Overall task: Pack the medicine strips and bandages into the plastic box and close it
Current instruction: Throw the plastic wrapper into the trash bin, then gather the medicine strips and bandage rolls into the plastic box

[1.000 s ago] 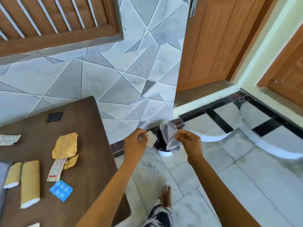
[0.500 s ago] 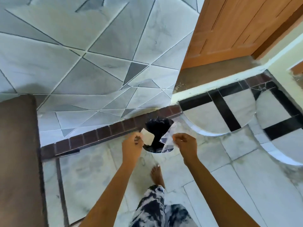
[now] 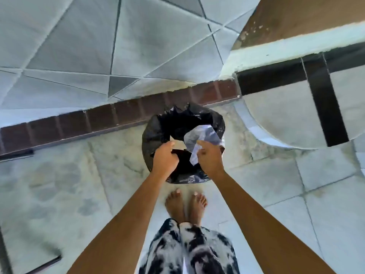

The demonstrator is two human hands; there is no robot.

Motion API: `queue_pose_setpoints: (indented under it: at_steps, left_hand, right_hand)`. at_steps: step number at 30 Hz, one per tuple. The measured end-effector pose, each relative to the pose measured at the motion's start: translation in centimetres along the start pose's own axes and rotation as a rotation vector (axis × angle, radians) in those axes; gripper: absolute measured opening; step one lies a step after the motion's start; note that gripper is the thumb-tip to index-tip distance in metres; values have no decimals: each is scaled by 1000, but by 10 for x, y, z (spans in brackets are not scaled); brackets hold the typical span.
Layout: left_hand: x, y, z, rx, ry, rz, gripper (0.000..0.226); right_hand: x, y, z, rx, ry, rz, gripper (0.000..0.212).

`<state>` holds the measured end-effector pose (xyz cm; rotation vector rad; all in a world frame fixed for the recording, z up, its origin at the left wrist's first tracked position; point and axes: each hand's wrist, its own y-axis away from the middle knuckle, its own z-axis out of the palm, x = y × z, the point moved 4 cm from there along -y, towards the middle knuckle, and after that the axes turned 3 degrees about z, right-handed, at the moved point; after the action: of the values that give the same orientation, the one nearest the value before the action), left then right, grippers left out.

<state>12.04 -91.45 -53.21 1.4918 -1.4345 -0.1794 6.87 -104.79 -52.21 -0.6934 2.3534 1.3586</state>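
I look straight down at a bin lined with a black bag [image 3: 158, 131] on the floor. My left hand [image 3: 165, 158] pinches a small pale paper piece [image 3: 178, 144] over the bin's opening. My right hand [image 3: 209, 158] pinches a crumpled clear plastic wrapper [image 3: 199, 138], also above the opening. The medicine strips, the bandages and the plastic box are out of view.
The bin stands against a tiled wall with a dark brick-coloured skirting strip [image 3: 98, 119]. My bare feet [image 3: 185, 204] stand just before it on the marble floor. A door threshold [image 3: 296, 48] lies at the upper right. A table corner [image 3: 4, 254] shows at the lower left.
I have stepped away from the table to the bin. The view tilted down, and both hands carried the paper piece and the wrapper over the bin's opening.
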Motion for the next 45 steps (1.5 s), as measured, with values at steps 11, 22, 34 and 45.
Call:
queue_pose_setpoints:
  at_steps: [11,22,34,45]
  left_hand:
    - [-32,-83,50,-79,-23,-44,52]
    - [72,88,-57,93,-62,195,52]
    - [150,387,-166,342,-232,419,60]
    - [70,601,-168,807,-261,249,68]
  right_hand:
    - [48,-75,44,-188,165,33,53]
    - [-52,98,-71,-61,32,-90,48]
    - [-141,380,-187,212,180,-554,70]
    - [-126,547,-164,165,304,-928,53]
